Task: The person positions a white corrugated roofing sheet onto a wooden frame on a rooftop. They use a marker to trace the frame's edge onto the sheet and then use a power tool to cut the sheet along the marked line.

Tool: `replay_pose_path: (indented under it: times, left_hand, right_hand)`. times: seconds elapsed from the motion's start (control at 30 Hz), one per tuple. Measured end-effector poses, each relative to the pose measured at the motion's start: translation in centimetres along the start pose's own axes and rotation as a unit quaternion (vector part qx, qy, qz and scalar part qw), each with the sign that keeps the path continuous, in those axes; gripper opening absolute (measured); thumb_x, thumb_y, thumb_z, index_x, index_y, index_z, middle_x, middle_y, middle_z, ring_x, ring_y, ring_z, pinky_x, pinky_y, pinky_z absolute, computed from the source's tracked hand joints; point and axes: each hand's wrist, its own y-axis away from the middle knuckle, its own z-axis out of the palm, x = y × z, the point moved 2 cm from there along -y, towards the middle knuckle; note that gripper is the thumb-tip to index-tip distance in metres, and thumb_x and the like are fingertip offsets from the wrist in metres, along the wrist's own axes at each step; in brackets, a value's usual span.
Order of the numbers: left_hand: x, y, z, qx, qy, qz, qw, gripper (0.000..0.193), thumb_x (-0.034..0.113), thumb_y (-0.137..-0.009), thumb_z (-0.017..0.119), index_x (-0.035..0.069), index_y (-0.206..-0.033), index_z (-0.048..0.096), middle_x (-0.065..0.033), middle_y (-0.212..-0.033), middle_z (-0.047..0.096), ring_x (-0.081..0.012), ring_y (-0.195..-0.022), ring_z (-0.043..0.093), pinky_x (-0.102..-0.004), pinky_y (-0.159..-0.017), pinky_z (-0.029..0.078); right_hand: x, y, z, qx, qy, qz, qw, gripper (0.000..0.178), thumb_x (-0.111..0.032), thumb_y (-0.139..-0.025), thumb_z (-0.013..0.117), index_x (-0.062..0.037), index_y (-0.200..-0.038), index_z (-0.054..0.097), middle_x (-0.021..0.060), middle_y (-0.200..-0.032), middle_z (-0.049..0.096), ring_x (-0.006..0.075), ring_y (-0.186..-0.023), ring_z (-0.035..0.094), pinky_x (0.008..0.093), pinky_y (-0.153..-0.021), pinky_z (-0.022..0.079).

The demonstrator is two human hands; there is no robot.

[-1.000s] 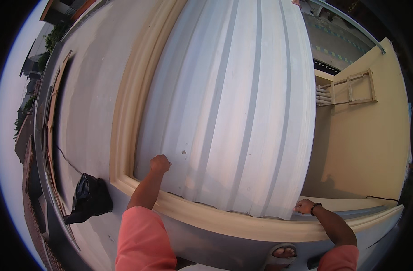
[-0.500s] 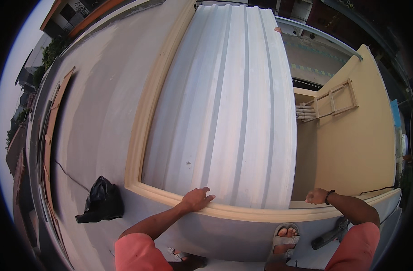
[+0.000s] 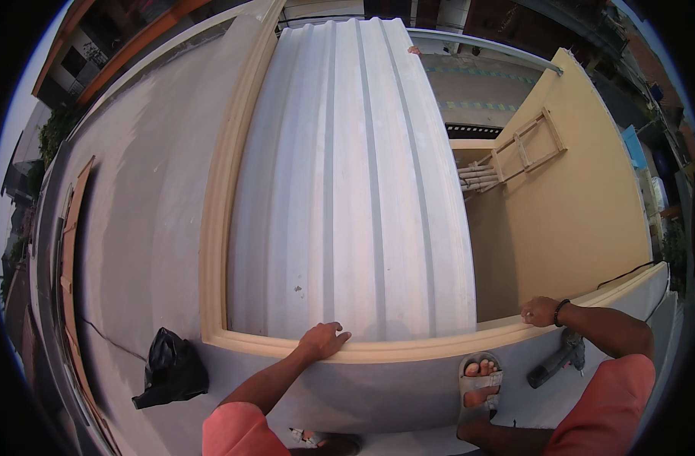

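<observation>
A large pale ribbed roofing sheet (image 3: pixel 355 190) spans the opening between cream-edged walls. At its near end, my left hand (image 3: pixel 323 342) rests on the cream wall ledge (image 3: pixel 408 349), fingers partly stretched towards the sheet and gripping nothing. Farther right along the same ledge, my right hand (image 3: pixel 541 311), with a dark bracelet at the wrist, is closed, its fingers curled over the inner edge. Another person's fingers (image 3: pixel 414 50) hold the sheet's far right edge; the rest of that person is hidden.
Below my right arm lies a dark power tool resembling a cordless drill (image 3: pixel 554 365). A black plastic bag (image 3: pixel 171 368) sits at the left. A wooden ladder (image 3: pixel 526 148) leans on the yellow wall (image 3: pixel 583 205). Planks (image 3: pixel 70 251) lie along the far left. My sandalled feet stand below the ledge.
The view has shifted, with the sheet now farther left in it. My right hand has come to rest at the ledge. My left hand stays on the ledge by the sheet.
</observation>
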Motion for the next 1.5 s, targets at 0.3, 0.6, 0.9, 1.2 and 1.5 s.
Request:
replay_pose_path:
  times: [0.3, 0.6, 0.9, 1.2, 1.5]
  left_hand:
    - [-0.5, 0.0, 0.2, 0.018, -0.009, 0.018, 1.0, 0.051, 0.042, -0.092, 0.05, 0.002, -0.121, 0.06, -0.0211, -0.114, 0.064, -0.0372, -0.109, 0.059, -0.0452, -0.096, 0.045]
    - [-0.3, -1.1, 0.6, 0.031, -0.022, -0.015, 0.999, 0.047, 0.039, -0.091, 0.052, 0.002, -0.119, 0.061, -0.021, -0.111, 0.066, -0.0363, -0.108, 0.06, -0.0433, -0.096, 0.045]
    - [0.5, -0.3, 0.0, 0.055, -0.017, -0.022, 0.998, 0.041, 0.035, -0.09, 0.054, 0.003, -0.115, 0.063, -0.0195, -0.103, 0.069, -0.0355, -0.101, 0.063, -0.0418, -0.092, 0.048]
    - [0.6, -0.4, 0.3, 0.075, -0.042, -0.037, 0.996, 0.041, 0.035, -0.09, 0.054, 0.007, -0.119, 0.061, -0.0167, -0.102, 0.069, -0.0335, -0.104, 0.062, -0.0419, -0.094, 0.046]
    - [0.4, 1.0, 0.5, 0.136, -0.065, -0.084, 0.985, 0.043, 0.038, -0.091, 0.053, 0.005, -0.116, 0.062, -0.0176, -0.1, 0.069, -0.0333, -0.1, 0.063, -0.0434, -0.089, 0.047]
  right_hand:
    - [0.3, 8.3, -5.6, -0.033, 0.021, 0.037, 0.999, 0.017, -0.021, -0.081, 0.057, -0.0103, -0.09, 0.066, 0.0117, -0.093, 0.069, 0.0306, -0.094, 0.065, 0.0422, -0.085, 0.049]
    - [-5.3, 12.2, -10.7, -0.007, 0.015, -0.008, 1.0, 0.013, -0.016, -0.081, 0.057, -0.008, -0.087, 0.065, 0.0115, -0.08, 0.068, 0.0308, -0.081, 0.066, 0.0414, -0.075, 0.051]
    - [-5.8, 19.0, -1.7, -0.047, -0.136, -0.009, 0.99, 0.017, -0.013, -0.083, 0.057, -0.0052, -0.098, 0.063, 0.0104, -0.072, 0.067, 0.0262, -0.072, 0.067, 0.0385, -0.071, 0.052]
    - [-5.5, 24.8, 7.4, 0.066, -0.354, 0.019, 0.933, 0.007, -0.004, -0.083, 0.053, -0.0031, -0.088, 0.058, 0.0081, -0.076, 0.064, 0.0199, -0.068, 0.061, 0.0326, -0.063, 0.049]
    - [-8.3, 13.4, 2.9, 0.201, -0.336, -0.22, 0.894, 0.006, -0.003, -0.076, 0.055, -0.0017, -0.082, 0.055, 0.0132, -0.078, 0.057, 0.0324, -0.073, 0.057, 0.0408, -0.067, 0.046]
